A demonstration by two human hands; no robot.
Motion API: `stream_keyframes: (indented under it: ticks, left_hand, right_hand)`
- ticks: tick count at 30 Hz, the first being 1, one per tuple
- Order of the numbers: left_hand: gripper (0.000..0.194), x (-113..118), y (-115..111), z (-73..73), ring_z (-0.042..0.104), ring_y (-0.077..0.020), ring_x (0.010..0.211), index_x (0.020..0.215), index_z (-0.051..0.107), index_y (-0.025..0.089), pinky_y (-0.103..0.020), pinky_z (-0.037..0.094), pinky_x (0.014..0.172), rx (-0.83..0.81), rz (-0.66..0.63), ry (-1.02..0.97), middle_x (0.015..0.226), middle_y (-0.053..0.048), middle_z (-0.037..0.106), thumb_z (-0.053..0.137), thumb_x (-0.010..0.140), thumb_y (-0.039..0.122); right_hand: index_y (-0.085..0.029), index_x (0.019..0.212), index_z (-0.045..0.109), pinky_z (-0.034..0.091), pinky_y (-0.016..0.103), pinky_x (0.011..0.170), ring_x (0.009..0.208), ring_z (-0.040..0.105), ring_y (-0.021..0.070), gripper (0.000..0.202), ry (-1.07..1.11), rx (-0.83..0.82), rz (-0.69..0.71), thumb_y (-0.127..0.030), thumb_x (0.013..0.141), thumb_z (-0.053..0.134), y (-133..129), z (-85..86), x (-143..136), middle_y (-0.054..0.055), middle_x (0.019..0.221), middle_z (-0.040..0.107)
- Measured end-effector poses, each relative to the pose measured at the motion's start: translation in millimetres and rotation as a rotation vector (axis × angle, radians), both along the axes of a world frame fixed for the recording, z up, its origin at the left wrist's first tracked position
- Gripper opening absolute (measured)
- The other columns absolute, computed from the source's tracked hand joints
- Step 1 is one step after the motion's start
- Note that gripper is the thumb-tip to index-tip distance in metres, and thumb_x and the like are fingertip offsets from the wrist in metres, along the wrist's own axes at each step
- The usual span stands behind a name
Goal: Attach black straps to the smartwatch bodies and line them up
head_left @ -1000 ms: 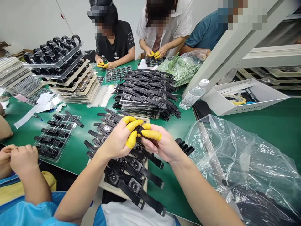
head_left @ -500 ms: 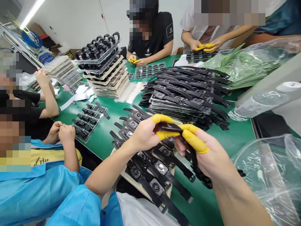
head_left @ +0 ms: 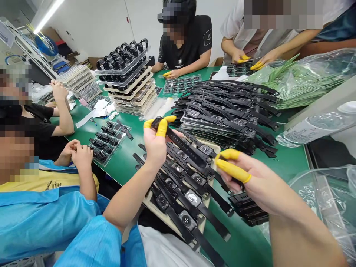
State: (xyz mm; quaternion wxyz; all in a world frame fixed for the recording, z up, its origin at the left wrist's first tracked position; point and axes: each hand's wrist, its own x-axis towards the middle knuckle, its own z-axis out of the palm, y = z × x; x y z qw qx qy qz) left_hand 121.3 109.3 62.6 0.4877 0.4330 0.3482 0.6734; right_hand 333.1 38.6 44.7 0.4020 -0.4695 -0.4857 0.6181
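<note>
My left hand, with yellow finger cots on thumb and fingers, is closed on a black smartwatch. Its case is at the fingertips, and the perforated strap slants down to the right. My right hand, also in yellow finger cots, is pinched near the strap's lower end; a dark piece shows under its fingers, but I cannot make out what it is. Below both hands, several black smartwatches lie back-up with straps stretched out on a beige tray. A pile of black straps lies under my right hand.
Behind my hands rises a stack of trays with watches. A taller tray stack stands farther left, near a small clear tray. A water bottle and plastic bag are at right. Co-workers sit around the green table.
My hands have drawn apart: the left moved left and up with the watch, its strap now extended, while the right shifted slightly right. The pile of straps has become more visible.
</note>
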Motion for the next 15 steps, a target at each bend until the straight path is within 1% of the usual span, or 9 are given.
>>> stream_keyframes:
  ticks: [2, 3, 4, 5, 7, 9, 10, 12, 15]
  left_hand:
    - [0.047, 3.0, -2.6, -6.1, 0.076, -0.0155, 0.067, 0.119, 0.054, 0.023, -0.028, 0.063, 0.060, -0.054, -0.186, 0.127, 0.126, -0.009, 0.076, 0.076, 0.092, 0.054]
    - [0.042, 5.3, -4.7, -10.4, 0.077, -0.0163, 0.070, 0.123, 0.057, 0.022, -0.030, 0.064, 0.064, -0.050, -0.287, 0.218, 0.129, -0.010, 0.075, 0.072, 0.095, 0.050]
    - [0.037, 7.5, -7.0, -14.9, 0.078, -0.0179, 0.078, 0.127, 0.059, 0.022, -0.032, 0.065, 0.071, -0.007, -0.369, 0.323, 0.131, -0.010, 0.074, 0.067, 0.099, 0.045]
    - [0.033, 9.5, -9.1, -19.5, 0.079, -0.0204, 0.090, 0.130, 0.062, 0.022, -0.036, 0.065, 0.083, 0.080, -0.423, 0.434, 0.133, -0.011, 0.072, 0.062, 0.101, 0.037]
    - [0.034, 11.8, -11.9, -27.2, 0.073, -0.0248, 0.117, 0.132, 0.065, 0.021, -0.041, 0.058, 0.106, 0.327, -0.455, 0.644, 0.136, -0.011, 0.070, 0.055, 0.100, 0.023]
    - [0.044, 11.5, -12.7, -32.0, 0.063, -0.0259, 0.133, 0.136, 0.065, 0.019, -0.042, 0.051, 0.116, 0.516, -0.454, 0.800, 0.138, -0.012, 0.067, 0.049, 0.095, 0.013]
    - [0.050, 10.7, -12.6, -33.3, 0.061, -0.0254, 0.135, 0.140, 0.063, 0.019, -0.042, 0.050, 0.117, 0.558, -0.458, 0.850, 0.140, -0.012, 0.066, 0.047, 0.093, 0.010]
    - [0.059, 8.8, -12.0, -34.2, 0.060, -0.0242, 0.135, 0.146, 0.058, 0.019, -0.040, 0.051, 0.116, 0.579, -0.478, 0.916, 0.141, -0.012, 0.063, 0.044, 0.090, 0.006]
    - [0.062, 7.1, -11.5, -34.4, 0.059, -0.0239, 0.135, 0.148, 0.057, 0.021, -0.040, 0.051, 0.116, 0.593, -0.477, 0.960, 0.141, -0.012, 0.061, 0.044, 0.089, 0.006]
  right_hand:
    - [-0.023, 0.092, 0.062, 0.037, 0.024, 0.045, 0.048, 0.045, 0.0103, 0.051, 0.037, 0.072, -0.112, -0.068, 0.079, 0.082, -1.8, -0.7, -3.8, -0.003, 0.064, 0.057]
    - [-0.024, 0.093, 0.062, 0.038, 0.024, 0.046, 0.049, 0.046, 0.0107, 0.049, 0.063, 0.089, -0.131, -0.067, 0.081, 0.081, -2.9, -1.4, -7.4, -0.003, 0.065, 0.058]
    - [-0.024, 0.093, 0.062, 0.039, 0.024, 0.046, 0.049, 0.046, 0.0107, 0.048, 0.091, 0.093, -0.128, -0.067, 0.083, 0.080, -4.0, -2.2, -11.5, -0.003, 0.065, 0.059]
    - [-0.023, 0.093, 0.063, 0.039, 0.024, 0.046, 0.050, 0.047, 0.0107, 0.048, 0.115, 0.089, -0.112, -0.068, 0.084, 0.078, -5.0, -3.0, -15.5, -0.002, 0.066, 0.060]
    - [-0.022, 0.091, 0.064, 0.040, 0.023, 0.047, 0.051, 0.047, 0.0104, 0.048, 0.138, 0.071, -0.070, -0.068, 0.085, 0.077, -6.5, -4.0, -21.9, -0.001, 0.066, 0.061]
    - [-0.021, 0.086, 0.063, 0.039, 0.023, 0.046, 0.051, 0.046, 0.0101, 0.049, 0.136, 0.054, -0.029, -0.068, 0.085, 0.077, -7.3, -3.5, -24.6, -0.001, 0.065, 0.061]
    - [-0.021, 0.083, 0.063, 0.037, 0.023, 0.045, 0.050, 0.045, 0.0101, 0.049, 0.132, 0.045, -0.007, -0.067, 0.085, 0.077, -7.4, -2.7, -24.8, -0.001, 0.063, 0.060]
    - [-0.021, 0.078, 0.061, 0.032, 0.024, 0.042, 0.048, 0.040, 0.0102, 0.050, 0.139, 0.025, 0.017, -0.067, 0.084, 0.077, -7.5, 0.1, -23.9, -0.002, 0.058, 0.057]
    - [-0.022, 0.076, 0.060, 0.026, 0.025, 0.041, 0.045, 0.035, 0.0099, 0.049, 0.199, -0.020, -0.023, -0.066, 0.081, 0.081, -7.1, 4.4, -23.8, -0.004, 0.051, 0.049]
